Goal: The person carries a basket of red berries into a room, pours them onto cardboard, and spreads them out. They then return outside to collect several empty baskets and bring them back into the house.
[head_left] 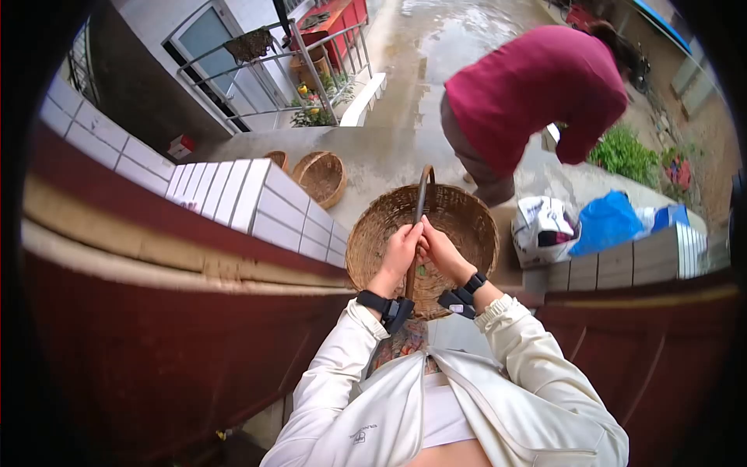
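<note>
the grip of the left hand point(399, 253) is closed round the dark handle point(422, 198) of a big wicker basket point(467, 222). the right hand point(445, 253) clasps the same handle, touching the left. the basket is straight ahead, over a grey concrete yard floor point(389, 156), wet farther out. a white-tiled ledge point(257, 202) runs on the left, with smaller baskets point(321, 177) beyond. a person in a maroon top point(537, 89) bends near plastic bags point(545, 229). wrists hide the basket's near rim, and something green inside is too small to tell.

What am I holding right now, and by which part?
The wicker basket, by its dark arched handle: the left hand and right hand both close their grip around it, partway along.
</note>
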`<state>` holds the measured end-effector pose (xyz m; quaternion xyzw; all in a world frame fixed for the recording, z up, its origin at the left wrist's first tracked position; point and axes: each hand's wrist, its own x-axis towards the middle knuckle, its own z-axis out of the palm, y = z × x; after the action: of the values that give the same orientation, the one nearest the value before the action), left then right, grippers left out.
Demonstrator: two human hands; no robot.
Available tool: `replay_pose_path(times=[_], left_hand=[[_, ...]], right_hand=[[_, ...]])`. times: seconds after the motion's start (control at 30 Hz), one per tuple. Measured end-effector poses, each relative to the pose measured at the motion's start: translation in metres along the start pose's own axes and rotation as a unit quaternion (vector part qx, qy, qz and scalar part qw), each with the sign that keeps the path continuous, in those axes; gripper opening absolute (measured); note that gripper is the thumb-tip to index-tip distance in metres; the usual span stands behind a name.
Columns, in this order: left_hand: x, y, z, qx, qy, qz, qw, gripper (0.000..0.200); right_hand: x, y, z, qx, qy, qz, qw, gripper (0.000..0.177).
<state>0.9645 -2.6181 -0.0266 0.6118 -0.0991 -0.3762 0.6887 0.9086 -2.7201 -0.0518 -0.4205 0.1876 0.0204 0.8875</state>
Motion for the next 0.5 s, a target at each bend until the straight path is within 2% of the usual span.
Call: replay_pose_path(times=[0.03, 0.1, 0.13, 0.23, 0.27, 0.3, 0.37, 0.4, 0.43, 0.5], left_hand=[[0.023, 0.011, -0.008, -0.010, 0.007, 0.000, 1.000, 0.029], [0.067, 0.031, -0.030, 0.117, 0.018, 0.066, 0.991, 0.035], [0.086, 0.045, -0.041, 0.162, 0.021, 0.075, 0.984, 0.040], [0.142, 0.077, -0.072, 0.265, 0.051, 0.091, 0.958, 0.040], [0.160, 0.087, -0.079, 0.326, 0.087, 0.148, 0.930, 0.042], [0.176, 0.096, -0.088, 0.327, 0.091, 0.144, 0.930, 0.042], [0.209, 0.133, -0.098, 0.488, 0.126, 0.119, 0.855, 0.044], [0.231, 0.139, -0.110, 0.485, 0.135, 0.121, 0.856, 0.044], [0.254, 0.140, -0.124, 0.439, 0.161, 0.109, 0.877, 0.045], [0.298, 0.138, -0.159, 0.385, 0.202, 0.097, 0.895, 0.047]], right_hand=[[0.023, -0.019, 0.005, -0.008, -0.002, 0.008, 1.000, 0.044], [0.072, -0.052, 0.019, -0.030, 0.026, 0.021, 0.999, 0.043], [0.097, -0.063, 0.023, -0.058, 0.012, 0.017, 0.998, 0.043], [0.155, -0.090, 0.030, -0.062, 0.002, 0.013, 0.998, 0.041], [0.172, -0.101, 0.035, -0.045, -0.002, 0.013, 0.999, 0.042], [0.191, -0.105, 0.037, -0.044, -0.005, 0.018, 0.999, 0.042], [0.236, -0.118, 0.037, -0.001, 0.001, 0.017, 1.000, 0.043], [0.262, -0.122, 0.035, 0.009, 0.030, 0.021, 0.999, 0.039], [0.286, -0.131, 0.031, 0.003, 0.021, 0.025, 0.999, 0.039], [0.338, -0.149, 0.023, 0.098, 0.015, 0.063, 0.993, 0.031]])
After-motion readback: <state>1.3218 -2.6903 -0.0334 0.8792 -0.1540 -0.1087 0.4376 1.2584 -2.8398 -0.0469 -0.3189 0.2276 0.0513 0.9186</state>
